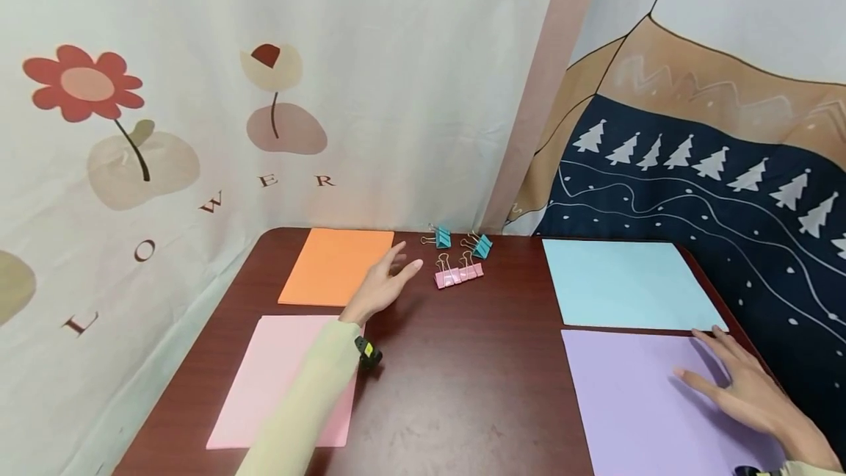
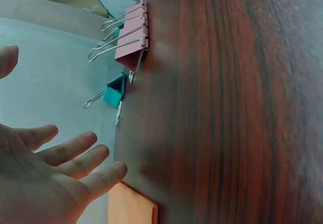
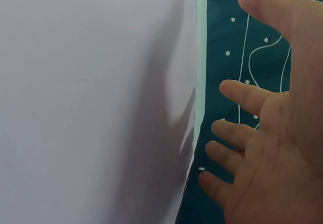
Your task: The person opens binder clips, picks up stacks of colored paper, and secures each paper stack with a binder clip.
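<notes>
My left hand (image 1: 380, 286) hovers beside the orange paper (image 1: 337, 267), fingers spread and nothing in them. Just to its right stand two pink binder clips (image 1: 459, 274), side by side, with two teal binder clips (image 1: 441, 237) behind them at the table's back edge. In the left wrist view the pink clips (image 2: 133, 35) and a teal clip (image 2: 115, 90) lie beyond the fingertips. Over the purple paper (image 1: 634, 395) hangs my right hand (image 1: 743, 388), fingers apart and holding nothing. Its shadow falls on the sheet. The light blue paper (image 1: 628, 281) lies just behind the purple one.
A pink paper stack (image 1: 277, 380) lies at the table's left front, partly under my left forearm. The dark brown table (image 1: 463, 388) backs onto a printed white curtain (image 1: 410, 79). A navy tree-patterned cloth (image 1: 700, 189) hangs along the right side.
</notes>
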Demonstrator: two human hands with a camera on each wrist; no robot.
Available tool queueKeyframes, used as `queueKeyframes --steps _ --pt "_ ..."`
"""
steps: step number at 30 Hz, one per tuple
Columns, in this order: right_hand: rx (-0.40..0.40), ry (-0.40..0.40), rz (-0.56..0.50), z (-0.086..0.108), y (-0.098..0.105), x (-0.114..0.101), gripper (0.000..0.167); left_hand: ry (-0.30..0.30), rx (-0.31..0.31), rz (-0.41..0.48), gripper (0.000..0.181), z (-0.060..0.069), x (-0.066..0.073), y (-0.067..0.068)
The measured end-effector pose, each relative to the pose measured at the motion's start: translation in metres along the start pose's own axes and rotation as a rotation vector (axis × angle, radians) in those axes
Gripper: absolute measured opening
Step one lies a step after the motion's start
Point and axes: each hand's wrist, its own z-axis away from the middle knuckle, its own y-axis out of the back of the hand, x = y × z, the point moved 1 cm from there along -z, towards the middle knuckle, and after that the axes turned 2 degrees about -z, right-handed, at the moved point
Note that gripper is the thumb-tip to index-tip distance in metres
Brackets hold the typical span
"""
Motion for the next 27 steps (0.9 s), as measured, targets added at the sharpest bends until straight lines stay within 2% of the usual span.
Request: queueKeyframes --steps 6,13,19,27 --pt "-0.014 -0.007 -0.015 0.005 -0.004 0.000 0.094 0.000 -0.008 0.000 0.084 -0.008 0.004 -0.014" --pt "-0.031 -0.024 -0.013 0.008 -0.007 0.004 0.096 -0.014 -0.018 -0.048 0.081 -0.017 0.010 -0.027" --pt "-0.046 -0.015 -0.020 0.008 -0.010 0.005 0.095 -0.057 -0.009 -0.101 0.069 -0.025 0.015 -0.034" --pt "-0.036 0.008 -0.025 0.009 -0.012 0.008 0.093 -0.113 -0.032 -0.171 0.059 -0.033 0.019 -0.044"
